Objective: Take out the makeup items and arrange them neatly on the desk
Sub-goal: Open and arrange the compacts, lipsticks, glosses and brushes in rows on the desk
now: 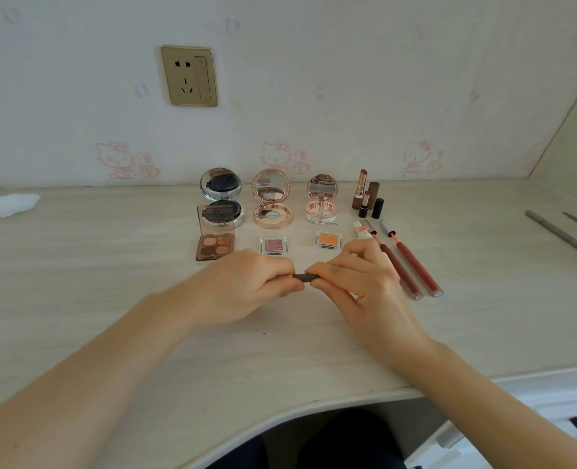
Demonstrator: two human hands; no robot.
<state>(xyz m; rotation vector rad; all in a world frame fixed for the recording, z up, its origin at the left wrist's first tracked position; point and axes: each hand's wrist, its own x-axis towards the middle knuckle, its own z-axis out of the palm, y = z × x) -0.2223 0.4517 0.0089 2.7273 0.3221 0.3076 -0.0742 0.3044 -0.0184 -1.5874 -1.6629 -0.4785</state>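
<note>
A home, most likely a bedroom corner with a vanity-style table (111, 265). The wallpaper (314, 96) carries pink cartoon cats, a gold wall socket (189, 76) sits above the pale wood-grain top, and opened compacts (272, 199), eyeshadow palettes (215, 247) and lipsticks (361, 187) stand in rows against the wall.

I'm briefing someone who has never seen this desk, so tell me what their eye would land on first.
First, the two hands meeting at the centre: the left hand and right hand both grip a small dark stick between them. Behind them, three open round compacts stand in a row near the wall, with an open brown eyeshadow palette at the row's left end. Two long red lip gloss tubes lie uncapped to the right.
</note>
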